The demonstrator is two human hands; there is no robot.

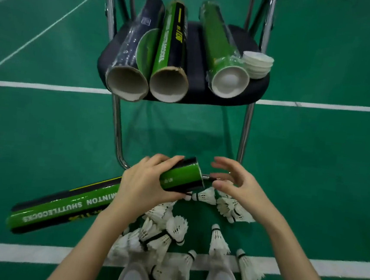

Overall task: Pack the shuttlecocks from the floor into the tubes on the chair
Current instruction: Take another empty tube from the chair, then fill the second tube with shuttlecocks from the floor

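We grip a long green-and-black cardboard tube point(96, 201) in our left hand point(145, 188); right hand point(236, 185) spread, empty, at its mouth. White feather shuttlecocks point(166, 230) lie on the floor beneath both hands.

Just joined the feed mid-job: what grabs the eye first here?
The left hand grips a long green-and-black cardboard tube low over the green floor, the open right hand at its mouth. White feather shuttlecocks lie scattered beneath; three more tubes rest on the black chair.
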